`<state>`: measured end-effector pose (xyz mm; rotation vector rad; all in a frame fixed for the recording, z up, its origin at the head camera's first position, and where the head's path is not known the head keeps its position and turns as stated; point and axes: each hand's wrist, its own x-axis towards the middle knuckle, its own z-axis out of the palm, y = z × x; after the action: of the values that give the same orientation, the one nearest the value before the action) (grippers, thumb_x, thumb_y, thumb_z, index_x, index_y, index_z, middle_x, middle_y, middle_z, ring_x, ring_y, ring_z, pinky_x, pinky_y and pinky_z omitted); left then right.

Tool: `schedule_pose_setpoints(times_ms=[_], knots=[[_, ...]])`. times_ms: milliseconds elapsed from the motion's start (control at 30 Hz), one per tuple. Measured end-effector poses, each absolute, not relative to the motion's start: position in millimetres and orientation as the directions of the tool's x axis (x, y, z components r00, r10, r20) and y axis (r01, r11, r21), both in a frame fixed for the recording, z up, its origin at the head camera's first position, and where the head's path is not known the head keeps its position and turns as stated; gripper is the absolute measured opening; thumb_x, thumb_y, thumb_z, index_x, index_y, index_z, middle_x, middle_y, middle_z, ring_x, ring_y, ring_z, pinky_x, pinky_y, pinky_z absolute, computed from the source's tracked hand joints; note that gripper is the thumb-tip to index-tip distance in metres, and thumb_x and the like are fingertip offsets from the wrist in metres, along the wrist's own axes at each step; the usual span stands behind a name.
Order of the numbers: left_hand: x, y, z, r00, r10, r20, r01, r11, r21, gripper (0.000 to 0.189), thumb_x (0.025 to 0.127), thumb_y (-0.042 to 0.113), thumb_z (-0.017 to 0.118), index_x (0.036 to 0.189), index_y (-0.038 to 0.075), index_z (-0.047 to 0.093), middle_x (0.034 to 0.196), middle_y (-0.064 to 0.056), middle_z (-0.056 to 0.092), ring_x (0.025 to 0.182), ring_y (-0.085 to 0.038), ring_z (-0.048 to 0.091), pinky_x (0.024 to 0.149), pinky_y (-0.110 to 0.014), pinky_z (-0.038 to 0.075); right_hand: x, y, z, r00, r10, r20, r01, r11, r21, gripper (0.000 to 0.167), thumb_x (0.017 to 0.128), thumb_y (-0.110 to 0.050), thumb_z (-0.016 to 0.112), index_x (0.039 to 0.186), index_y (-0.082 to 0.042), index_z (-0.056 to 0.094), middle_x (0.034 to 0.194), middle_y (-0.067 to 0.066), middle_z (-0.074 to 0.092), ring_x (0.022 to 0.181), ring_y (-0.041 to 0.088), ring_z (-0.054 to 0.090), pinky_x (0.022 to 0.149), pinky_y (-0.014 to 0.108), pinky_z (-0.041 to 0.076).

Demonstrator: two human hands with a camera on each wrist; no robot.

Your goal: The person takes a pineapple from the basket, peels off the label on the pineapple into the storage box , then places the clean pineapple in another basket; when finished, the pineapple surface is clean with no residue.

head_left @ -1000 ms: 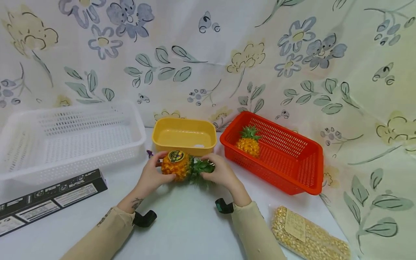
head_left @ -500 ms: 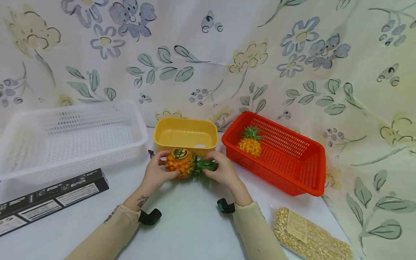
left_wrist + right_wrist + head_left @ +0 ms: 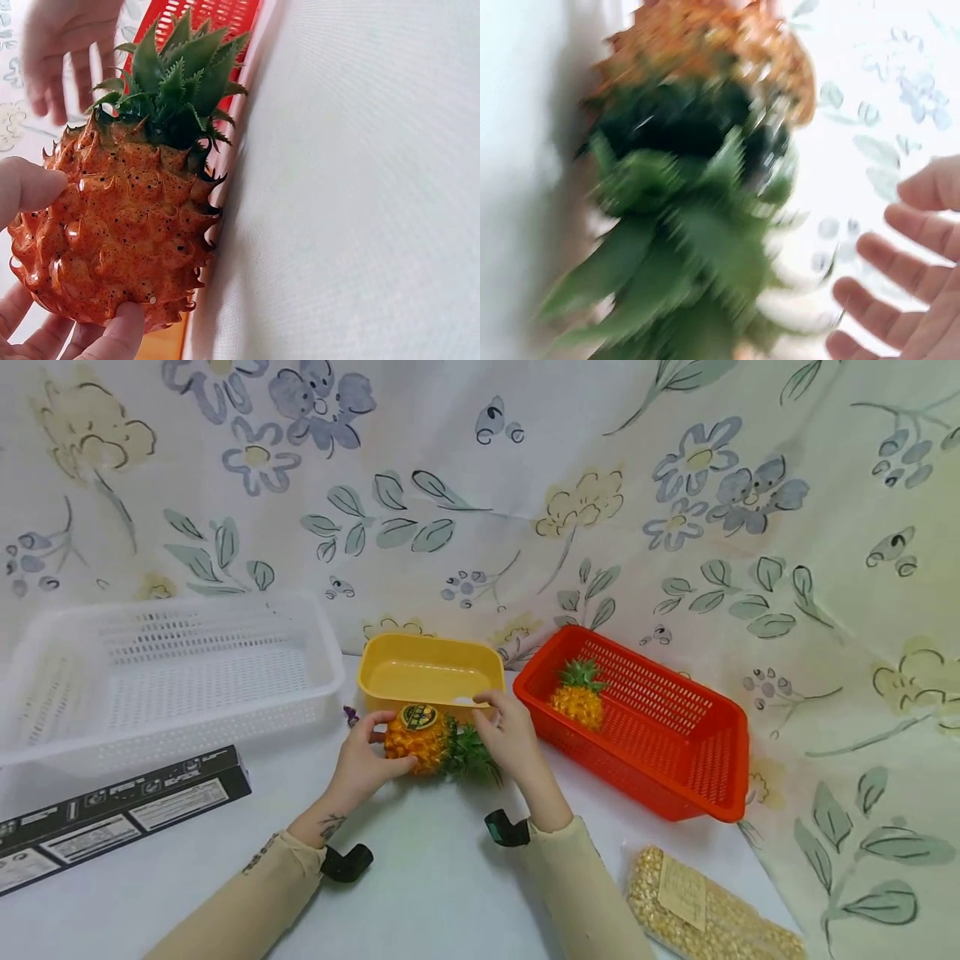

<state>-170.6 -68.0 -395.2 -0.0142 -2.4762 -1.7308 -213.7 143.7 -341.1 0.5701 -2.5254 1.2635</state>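
An orange toy pineapple [image 3: 417, 750] with a round dark label and green leaves [image 3: 470, 754] lies sideways in front of the yellow bin. My left hand [image 3: 367, 753] grips its body, thumb on the near side and fingers round the far end. In the left wrist view the pineapple [image 3: 120, 225] shows spiky, glossy skin between thumb and fingertips. My right hand [image 3: 508, 732] hovers just above and beside the leaves, holding nothing. The right wrist view shows that hand [image 3: 907, 277] with fingers spread, apart from the blurred leaves [image 3: 690, 262].
A yellow bin [image 3: 431, 703] stands behind the pineapple. On the right, a red basket [image 3: 675, 735] holds another pineapple [image 3: 577, 697]. To the left are a white basket [image 3: 187, 727] and a long black box [image 3: 135, 810]. A bag of corn kernels [image 3: 712, 902] lies front right.
My right hand has let go of the leaves and lifted slightly up and away. The left hand keeps its grip; the pineapple has shifted slightly right in the head view.
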Motion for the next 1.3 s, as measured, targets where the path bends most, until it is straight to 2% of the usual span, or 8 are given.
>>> schedule_pose_setpoints(times_ms=[67, 167, 333, 533, 733, 967, 1300], knots=[[-171, -69, -396, -0.992, -0.061, 0.107, 0.079, 0.345, 0.935, 0.066, 0.07, 0.012, 0.079, 0.127, 0.007, 0.044, 0.125, -0.012, 0.047, 0.106, -0.027, 0.048, 0.077, -0.03, 0.043, -218, 134, -333, -0.892, -0.238, 0.384, -0.448, 0.576, -0.684, 0.019, 0.086, -0.011, 0.058, 0.103, -0.003, 0.065, 0.105, 0.013, 0.064, 0.088, 0.029, 0.058, 0.069, 0.041, 0.053], [-172, -70, -397, -0.992, -0.06, 0.108, 0.081, 0.342, 0.936, 0.066, 0.071, 0.012, 0.078, 0.127, 0.007, 0.044, 0.126, -0.012, 0.047, 0.106, -0.027, 0.048, 0.08, -0.033, 0.044, -226, 118, -320, -0.908, -0.275, 0.315, -0.418, 0.638, -0.647, 0.022, 0.088, -0.015, 0.056, 0.105, -0.005, 0.065, 0.11, 0.01, 0.064, 0.1, 0.027, 0.058, 0.08, 0.04, 0.052], [-171, -71, -398, -0.993, -0.053, 0.108, 0.084, 0.339, 0.937, 0.066, 0.072, 0.012, 0.078, 0.127, 0.006, 0.043, 0.127, -0.012, 0.046, 0.108, -0.028, 0.047, 0.086, -0.041, 0.045, -237, 94, -304, -0.92, -0.361, 0.152, -0.382, 0.737, -0.558, 0.027, 0.091, -0.021, 0.053, 0.111, -0.007, 0.065, 0.116, 0.006, 0.062, 0.101, 0.021, 0.056, 0.09, 0.038, 0.048], [-171, -70, -399, -0.993, -0.059, 0.099, 0.073, 0.35, 0.934, 0.066, 0.072, 0.013, 0.078, 0.127, 0.008, 0.043, 0.126, -0.011, 0.046, 0.107, -0.027, 0.047, 0.082, -0.033, 0.045, -250, 74, -302, -0.908, -0.417, -0.021, -0.364, 0.815, -0.451, 0.031, 0.094, -0.025, 0.05, 0.118, -0.008, 0.062, 0.119, 0.005, 0.062, 0.104, 0.019, 0.057, 0.092, 0.035, 0.047], [-171, -69, -399, -0.991, -0.058, 0.117, 0.089, 0.348, 0.933, 0.066, 0.07, 0.012, 0.079, 0.126, 0.008, 0.044, 0.125, -0.011, 0.048, 0.106, -0.026, 0.049, 0.079, -0.03, 0.044, -259, 71, -309, -0.88, -0.452, -0.147, -0.343, 0.818, -0.461, 0.027, 0.092, -0.018, 0.05, 0.111, -0.006, 0.065, 0.11, 0.007, 0.065, 0.094, 0.018, 0.059, 0.087, 0.031, 0.049], [-172, -69, -399, -0.989, -0.046, 0.139, 0.116, 0.338, 0.934, 0.066, 0.07, 0.013, 0.079, 0.126, 0.007, 0.044, 0.123, -0.011, 0.048, 0.104, -0.026, 0.049, 0.076, -0.03, 0.045, -259, 73, -311, -0.871, -0.47, -0.144, -0.344, 0.792, -0.504, 0.02, 0.086, -0.014, 0.053, 0.095, -0.006, 0.068, 0.092, 0.004, 0.065, 0.078, 0.016, 0.056, 0.069, 0.025, 0.049], [-171, -70, -399, -0.991, -0.043, 0.127, 0.106, 0.332, 0.937, 0.066, 0.07, 0.012, 0.079, 0.127, 0.008, 0.044, 0.125, -0.011, 0.047, 0.105, -0.026, 0.048, 0.078, -0.03, 0.044, -257, 76, -311, -0.901, -0.434, -0.017, -0.341, 0.73, -0.592, 0.007, 0.084, -0.015, 0.061, 0.087, -0.01, 0.064, 0.087, 0.003, 0.062, 0.075, 0.017, 0.054, 0.061, 0.022, 0.048]])
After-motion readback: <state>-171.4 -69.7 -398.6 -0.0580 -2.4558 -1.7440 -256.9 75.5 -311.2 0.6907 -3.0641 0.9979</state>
